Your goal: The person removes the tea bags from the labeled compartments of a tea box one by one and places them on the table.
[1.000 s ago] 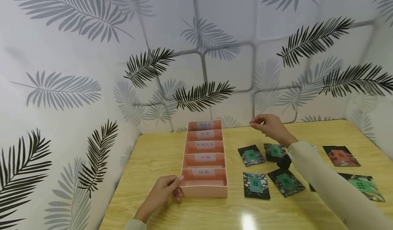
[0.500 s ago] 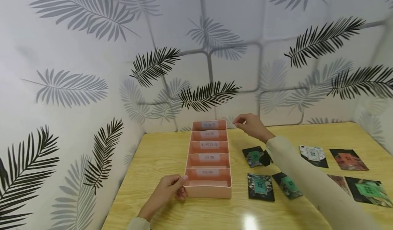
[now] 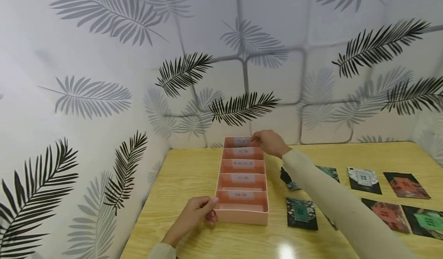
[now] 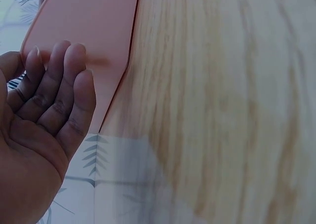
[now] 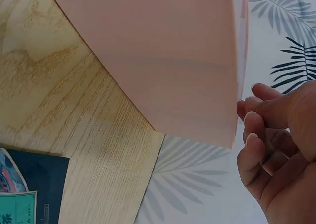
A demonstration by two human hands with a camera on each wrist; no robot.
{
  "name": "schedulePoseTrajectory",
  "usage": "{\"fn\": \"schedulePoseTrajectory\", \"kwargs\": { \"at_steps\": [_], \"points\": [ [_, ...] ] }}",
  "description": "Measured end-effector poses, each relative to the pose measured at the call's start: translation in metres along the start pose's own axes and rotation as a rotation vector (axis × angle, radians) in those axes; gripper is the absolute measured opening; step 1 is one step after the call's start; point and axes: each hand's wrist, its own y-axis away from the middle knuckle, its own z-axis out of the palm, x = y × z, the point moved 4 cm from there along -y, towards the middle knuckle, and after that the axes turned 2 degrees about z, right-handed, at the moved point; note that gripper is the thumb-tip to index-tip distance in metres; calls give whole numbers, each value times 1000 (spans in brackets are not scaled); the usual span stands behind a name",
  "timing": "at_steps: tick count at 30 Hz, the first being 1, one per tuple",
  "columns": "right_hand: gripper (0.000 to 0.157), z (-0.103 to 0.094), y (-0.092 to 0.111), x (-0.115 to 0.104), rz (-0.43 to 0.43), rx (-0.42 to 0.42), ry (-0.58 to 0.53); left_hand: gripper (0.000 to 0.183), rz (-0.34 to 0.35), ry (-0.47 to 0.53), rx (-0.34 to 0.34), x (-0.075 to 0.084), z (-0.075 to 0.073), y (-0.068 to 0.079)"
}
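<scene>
A pink organizer box [image 3: 241, 217] with several labelled compartments in a row stands on the wooden table. My left hand [image 3: 200, 211] pinches its near left corner, thumb on the rim and fingers curled against the outside wall. In the left wrist view those fingers [image 4: 74, 61] lie along the pink wall. My right hand [image 3: 271, 143] is at the far right corner, loosely curled, its fingertips overlapping the far compartment. The right wrist view shows the fingertips [image 5: 254, 140] right at the rim of the pink wall, with nothing visible between them.
Right of the box lie several flat tea packets: one with white flowers and a green label [image 3: 301, 214], a white one [image 3: 364, 180], two with red labels [image 3: 406, 185], and green-labelled ones [image 3: 427, 221]. My right sleeve hides some. A leaf-patterned curtain [image 3: 194, 20] hangs behind the table.
My right hand has moved left from above the packets to the box's far right corner. The left hand keeps its hold on the near corner. The head view has turned slightly left.
</scene>
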Motion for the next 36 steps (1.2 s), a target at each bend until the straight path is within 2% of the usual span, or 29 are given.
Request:
{"fn": "schedulePoseTrajectory", "kwargs": {
  "at_steps": [6,17,20,25,30,36],
  "points": [
    [16,2,-6,4,-33,-20,111,47,20,-8,-7,-1,4,-3],
    [12,7,-19,11,-36,-92,278,47,6,-8,-10,-5,5,-5],
    [15,13,-24,7,-63,-126,234,48,-5,3,-13,-5,5,-3],
    [41,25,-34,4,-31,-210,157,47,-8,-2,-5,-6,3,-2],
    [34,28,-40,-3,-7,-215,143,46,-9,-15,16,-6,-2,-1],
    [26,30,-43,-19,-56,-230,84,47,-13,-20,21,-5,-4,0]
  ]
}}
